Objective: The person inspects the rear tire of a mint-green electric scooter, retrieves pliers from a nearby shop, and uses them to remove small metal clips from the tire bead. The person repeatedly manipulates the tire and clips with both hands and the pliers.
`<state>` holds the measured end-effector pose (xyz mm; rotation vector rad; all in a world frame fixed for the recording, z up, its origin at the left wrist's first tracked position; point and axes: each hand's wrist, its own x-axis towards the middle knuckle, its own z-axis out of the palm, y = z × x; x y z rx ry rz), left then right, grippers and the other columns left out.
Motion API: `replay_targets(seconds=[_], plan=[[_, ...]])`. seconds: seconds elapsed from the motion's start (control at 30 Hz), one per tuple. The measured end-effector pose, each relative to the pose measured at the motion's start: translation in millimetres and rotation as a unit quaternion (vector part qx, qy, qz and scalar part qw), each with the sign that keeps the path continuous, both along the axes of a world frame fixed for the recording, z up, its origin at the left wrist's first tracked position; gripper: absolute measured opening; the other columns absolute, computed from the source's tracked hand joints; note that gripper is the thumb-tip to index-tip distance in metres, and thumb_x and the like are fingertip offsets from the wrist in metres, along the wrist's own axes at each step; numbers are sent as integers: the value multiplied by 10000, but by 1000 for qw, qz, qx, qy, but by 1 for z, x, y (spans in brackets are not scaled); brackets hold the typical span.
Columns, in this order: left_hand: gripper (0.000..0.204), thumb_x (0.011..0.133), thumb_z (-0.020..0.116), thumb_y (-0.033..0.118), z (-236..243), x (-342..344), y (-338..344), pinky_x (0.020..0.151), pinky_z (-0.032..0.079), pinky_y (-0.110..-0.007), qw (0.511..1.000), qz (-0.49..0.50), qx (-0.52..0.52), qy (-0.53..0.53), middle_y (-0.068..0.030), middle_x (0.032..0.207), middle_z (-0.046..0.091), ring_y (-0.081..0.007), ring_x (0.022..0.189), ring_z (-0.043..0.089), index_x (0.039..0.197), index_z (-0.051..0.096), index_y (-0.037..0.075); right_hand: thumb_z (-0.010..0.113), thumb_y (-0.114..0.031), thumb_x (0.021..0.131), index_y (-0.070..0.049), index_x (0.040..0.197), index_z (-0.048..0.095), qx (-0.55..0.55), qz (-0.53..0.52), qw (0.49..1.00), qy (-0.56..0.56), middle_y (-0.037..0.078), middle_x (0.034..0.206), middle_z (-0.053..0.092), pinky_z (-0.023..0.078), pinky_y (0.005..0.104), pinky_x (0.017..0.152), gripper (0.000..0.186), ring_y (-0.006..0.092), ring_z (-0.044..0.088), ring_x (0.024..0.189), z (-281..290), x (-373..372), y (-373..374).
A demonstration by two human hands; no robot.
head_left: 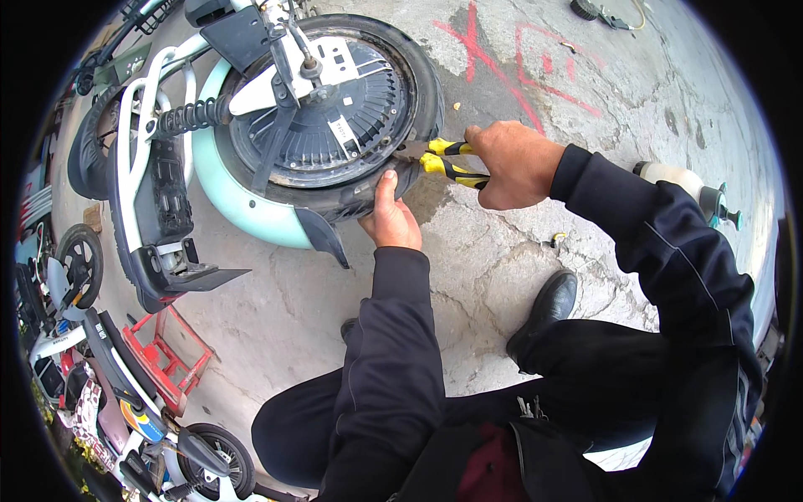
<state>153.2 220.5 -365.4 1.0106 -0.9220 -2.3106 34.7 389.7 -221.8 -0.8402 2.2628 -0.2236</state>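
Note:
A scooter lies on its side, its rear wheel facing up with a black ribbed hub (368,125) and a black tire (429,88). My left hand (395,222) grips the tire's near edge, thumb on top and the other fingers mostly hidden beneath. In my right hand (517,164) is a pair of pliers (433,163) with yellow and black handles. The handles are spread apart, and the dark jaws meet the tire's right edge beside my left thumb. Exactly what the jaws bite on is too small to tell. A mint-green fender (242,201) curves round the wheel's left side.
A red metal stool (171,356) lies to the left, near other parked scooters (138,410). At the right stands a whitish bottle with a pump-like top (674,179). A small yellow-and-black object (558,239) lies on the cracked concrete by my black shoe (548,311).

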Motion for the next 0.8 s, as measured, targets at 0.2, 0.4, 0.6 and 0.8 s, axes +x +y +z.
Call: replay_targets(seconds=[0.2, 0.4, 0.6, 0.8], plan=[[602, 831, 714, -71, 9, 5, -7, 1054, 488, -363, 1000, -16, -20, 18, -50, 1350, 613, -177, 1178, 616, 1385, 532, 74, 751, -246, 722, 95, 1004, 635, 4, 67, 992, -105, 251, 876, 689, 558, 439, 758, 457, 379, 697, 862, 16, -39, -11], [710, 820, 704, -94, 17, 6, -6, 1102, 447, -348, 999, -35, -19, 26, -27, 1431, 554, -176, 1256, 570, 1457, 477, 120, 713, -144, 732, 89, 1007, 596, 4, 138, 990, -34, 237, 811, 678, 564, 451, 700, 379, 386, 701, 793, -5, -57, 2], [713, 808, 700, -106, 25, 5, -9, 1094, 438, -329, 999, -37, -25, 15, -65, 1420, 559, -183, 1246, 574, 1459, 466, 67, 722, -141, 679, 55, 1111, 483, -120, -2, 992, -39, 253, 763, 637, 544, 493, 727, 531, 471, 664, 810, -33, 2, 13], [709, 808, 707, -109, 24, 5, -9, 1078, 448, -325, 999, -38, -22, 28, -70, 1390, 571, -186, 1214, 589, 1451, 465, 66, 745, -259, 739, 133, 1124, 568, 54, 39, 990, -121, 276, 889, 689, 567, 444, 830, 578, 426, 702, 890, 31, -31, -17]])
